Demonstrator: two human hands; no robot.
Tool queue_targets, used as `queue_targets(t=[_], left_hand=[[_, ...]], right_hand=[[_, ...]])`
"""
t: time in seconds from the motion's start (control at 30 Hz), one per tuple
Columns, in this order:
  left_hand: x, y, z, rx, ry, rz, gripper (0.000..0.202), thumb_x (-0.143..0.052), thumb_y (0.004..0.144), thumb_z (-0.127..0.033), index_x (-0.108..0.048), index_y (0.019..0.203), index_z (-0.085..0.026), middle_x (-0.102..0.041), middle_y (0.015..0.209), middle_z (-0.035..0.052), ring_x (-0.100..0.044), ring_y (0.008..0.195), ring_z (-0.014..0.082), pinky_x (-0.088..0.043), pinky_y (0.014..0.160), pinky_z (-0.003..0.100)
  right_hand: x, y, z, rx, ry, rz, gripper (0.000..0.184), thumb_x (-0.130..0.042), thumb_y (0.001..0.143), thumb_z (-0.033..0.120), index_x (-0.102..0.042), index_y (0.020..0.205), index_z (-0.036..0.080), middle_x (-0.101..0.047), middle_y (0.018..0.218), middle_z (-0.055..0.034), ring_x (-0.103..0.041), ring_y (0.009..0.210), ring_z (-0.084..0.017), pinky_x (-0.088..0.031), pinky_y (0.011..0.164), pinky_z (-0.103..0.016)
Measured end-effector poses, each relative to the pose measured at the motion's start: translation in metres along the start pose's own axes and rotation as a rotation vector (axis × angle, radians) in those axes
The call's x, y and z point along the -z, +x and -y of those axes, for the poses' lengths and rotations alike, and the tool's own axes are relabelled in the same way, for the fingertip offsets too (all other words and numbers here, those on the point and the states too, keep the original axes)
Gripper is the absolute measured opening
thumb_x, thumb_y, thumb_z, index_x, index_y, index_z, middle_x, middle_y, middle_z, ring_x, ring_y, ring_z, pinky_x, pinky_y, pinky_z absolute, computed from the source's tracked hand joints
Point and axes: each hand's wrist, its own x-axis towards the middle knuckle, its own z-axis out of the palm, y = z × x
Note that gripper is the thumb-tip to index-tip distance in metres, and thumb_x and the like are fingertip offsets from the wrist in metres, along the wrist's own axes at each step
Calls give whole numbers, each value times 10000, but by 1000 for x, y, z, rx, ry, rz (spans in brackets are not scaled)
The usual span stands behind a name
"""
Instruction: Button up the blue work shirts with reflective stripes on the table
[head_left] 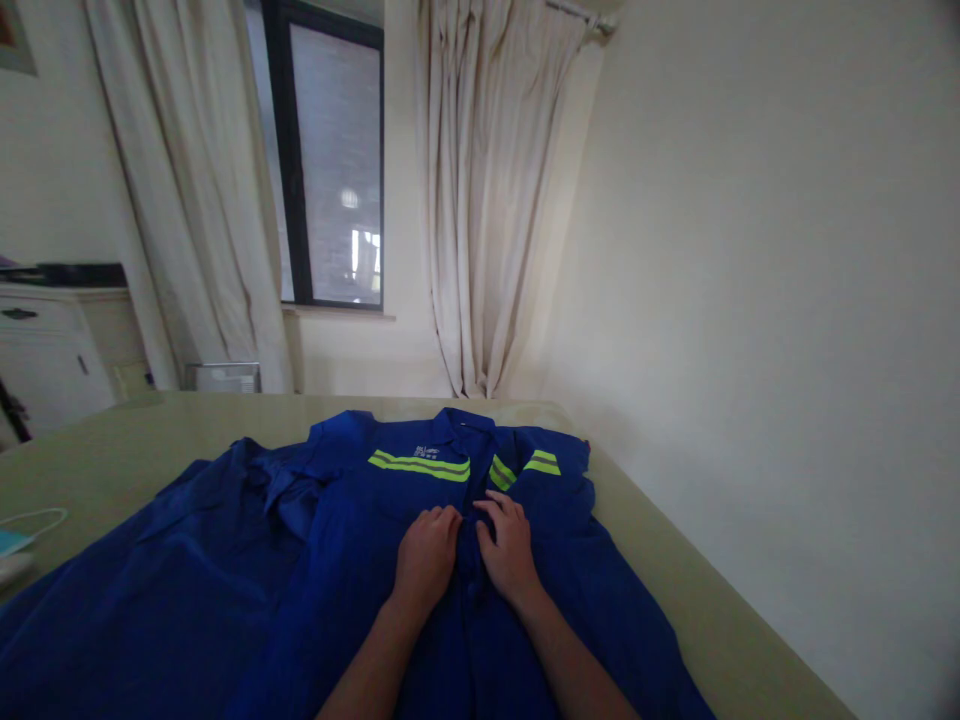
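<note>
A blue work jacket (pixel 360 530) with a collar, yellow-green reflective strips and a small white print on the chest lies front side up. My left hand (pixel 429 552) is closed, its fingers curled together on the cloth by the front opening. Just across the opening, my right hand (pixel 511 548) rests on the other front panel, thumb and fingers apart and slightly bent. The fabric under both palms is hidden. At the left, more dark blue cloth (pixel 165 590) spreads out in loose folds; whether it belongs to the same garment I cannot tell.
The garment lies on a pale green table (pixel 135 425), whose right side runs along a bare wall (pixel 787 300). A face mask (pixel 13 541) lies at the left edge. Beyond the table are curtains (pixel 480 200), a window (pixel 337 170) and a white cabinet (pixel 45 345).
</note>
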Motion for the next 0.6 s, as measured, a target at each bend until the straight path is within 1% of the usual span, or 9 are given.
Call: queue_targets(t=[0.07, 0.13, 0.23, 0.3, 0.37, 0.4, 0.47, 0.53, 0.6], left_hand=[[-1, -4, 0, 13, 46, -53, 314, -368, 1031, -210, -677, 1087, -202, -717, 1113, 80, -631, 1086, 241, -458, 942, 364], [-2, -10, 1, -12, 79, -93, 353, -404, 1013, -228, -636, 1276, -189, -650, 1351, 115, -541, 1297, 274, -381, 1103, 444], [-4, -22, 0, -50, 109, -48, 469, -399, 1005, -278, -541, 1445, -197, -513, 1539, 110, -403, 1454, 286, -224, 1224, 518], [-4, -32, -2, -35, 122, 7, 504, -385, 996, -285, -515, 1478, -217, -482, 1565, 100, -399, 1464, 292, -223, 1225, 537], [-4, -44, -7, -19, 129, 36, 536, -386, 982, -294, -481, 1506, -230, -444, 1589, 100, -381, 1476, 311, -241, 1213, 560], [-4, -51, -9, -16, 133, 45, 549, -389, 976, -298, -467, 1516, -230, -432, 1596, 104, -372, 1480, 320, -249, 1207, 568], [-4, -64, -15, -11, 149, 58, 569, -398, 964, -302, -454, 1525, -221, -424, 1599, 118, -370, 1478, 337, -266, 1195, 576], [-2, -75, -22, 4, 173, 76, 583, -418, 946, -294, -459, 1522, -215, -432, 1592, 132, -388, 1464, 350, -289, 1177, 580], [3, -79, -28, 26, 196, 105, 592, -448, 924, -283, -475, 1512, -216, -449, 1580, 147, -411, 1442, 364, -315, 1151, 587]], right_hand=[[1, -4, 2, -33, -103, 31, 358, -554, 881, 162, -718, 1194, 218, -641, 1353, -96, -536, 1271, -276, -394, 1068, -408], [3, -7, 3, -45, -175, 57, 322, -533, 925, 194, -713, 1192, 207, -679, 1282, -102, -569, 1212, -278, -418, 1028, -395], [11, -11, 7, -30, -292, 54, 244, -520, 980, 282, -730, 1085, 218, -720, 1137, -102, -615, 1094, -259, -449, 944, -353], [17, -8, 13, -30, -376, 63, 283, -491, 1010, 363, -731, 971, 219, -729, 1062, -112, -638, 1045, -252, -465, 885, -335], [22, -2, 20, -74, -430, 106, 417, -428, 1031, 466, -721, 899, 200, -735, 1010, -141, -673, 994, -261, -482, 829, -340], [23, 2, 23, -121, -441, 128, 462, -417, 1026, 514, -718, 902, 185, -738, 997, -160, -691, 970, -271, -489, 809, -349], [22, 9, 27, -232, -439, 148, 472, -491, 977, 567, -706, 975, 147, -742, 999, -199, -715, 948, -300, -501, 793, -373], [18, 13, 27, -314, -421, 135, 431, -602, 917, 505, -676, 1065, 107, -739, 1013, -234, -721, 964, -332, -506, 804, -401], [14, 13, 23, -342, -391, 114, 351, -616, 896, 378, -654, 1097, 92, -735, 1017, -250, -720, 976, -347, -503, 811, -420]])
